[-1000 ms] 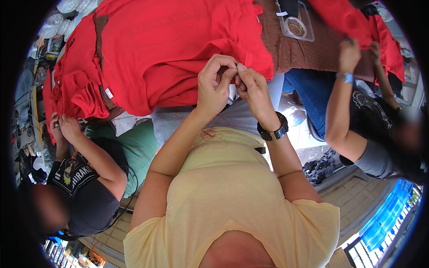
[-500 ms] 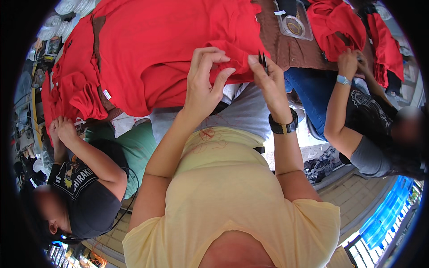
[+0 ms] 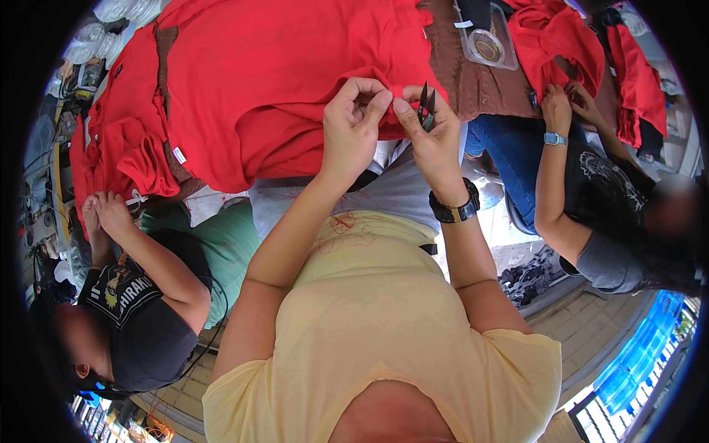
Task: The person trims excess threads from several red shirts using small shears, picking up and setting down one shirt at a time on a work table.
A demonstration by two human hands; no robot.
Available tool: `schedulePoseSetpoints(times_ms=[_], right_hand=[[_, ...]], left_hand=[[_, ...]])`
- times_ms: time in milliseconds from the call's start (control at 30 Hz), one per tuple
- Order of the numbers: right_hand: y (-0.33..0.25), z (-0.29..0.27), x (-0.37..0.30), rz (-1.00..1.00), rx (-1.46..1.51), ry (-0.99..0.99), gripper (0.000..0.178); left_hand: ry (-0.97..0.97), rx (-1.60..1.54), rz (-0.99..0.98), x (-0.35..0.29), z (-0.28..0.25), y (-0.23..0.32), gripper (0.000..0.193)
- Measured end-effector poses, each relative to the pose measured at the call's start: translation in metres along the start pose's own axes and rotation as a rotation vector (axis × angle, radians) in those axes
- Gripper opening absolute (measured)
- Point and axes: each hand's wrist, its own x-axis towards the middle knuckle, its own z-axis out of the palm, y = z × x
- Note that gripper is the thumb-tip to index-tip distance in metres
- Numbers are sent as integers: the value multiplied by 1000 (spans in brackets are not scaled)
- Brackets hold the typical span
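A large red garment (image 3: 281, 81) lies spread over the brown table (image 3: 465, 81) in front of me. My left hand (image 3: 353, 122) pinches its near hem between thumb and fingertips. My right hand (image 3: 432, 133) sits right beside it, touching the same hem and holding small black thread snips (image 3: 426, 107) with the blades pointing up. A black watch is on my right wrist.
A person on my left handles another red garment (image 3: 122, 148); a person on my right, wearing a blue watch, works on more red cloth (image 3: 554, 40). A clear plastic tray (image 3: 487, 37) rests on the table at the back.
The red garment has been spread and shifted across the table. My hands parted and came back together at its near hem, with the snips now visible in my right hand.
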Motion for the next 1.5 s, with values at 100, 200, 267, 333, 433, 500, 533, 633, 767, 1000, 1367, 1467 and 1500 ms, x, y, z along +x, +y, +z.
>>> schedulePoseSetpoints(times_ms=[100, 200, 267, 333, 433, 500, 533, 633, 767, 1000, 1367, 1467, 1500], right_hand=[[1, 0, 0, 41, 46, -3, 14], [1, -2, 1, 90, 83, -20, 14], [3, -3, 2, 110, 93, -30, 14], [3, -3, 3, 103, 74, -34, 14], [2, -4, 4, 99, 58, -38, 14], [2, -4, 4, 103, 56, -29, 14], [3, -3, 4, 106, 56, -19, 13], [4, -3, 3, 107, 44, 1, 12], [0, -1, 1, 116, -27, 0, 12], [6, -1, 2, -53, -84, 5, 16], [-7, -4, -10, -134, -432, 235, 28], [-1, -11, -4, 4, -381, 176, 26], [0, -10, -4, 40, -300, 162, 25]], left_hand=[[-33, -92, -26, 0, -1, -2, 4], [-77, -149, -59, 0, -3, -2, 6], [-126, -196, -101, 0, -9, -4, 5], [-190, -255, -157, 1, -16, -8, 3], [-188, -289, -172, 0, -15, -7, 6], [-170, -307, -172, -1, -15, -9, 9], [-161, -317, -172, -1, -15, -10, 11], [-95, -285, -197, -2, -9, -8, 15], [-1, -269, -178, -4, 0, -10, 11], [-28, -298, -145, -2, -3, -20, 11], [4, -271, -155, -1, 3, -15, 15], [-7, -208, -135, -4, 6, -13, 15], [-11, -194, -113, -5, 6, -14, 15]])
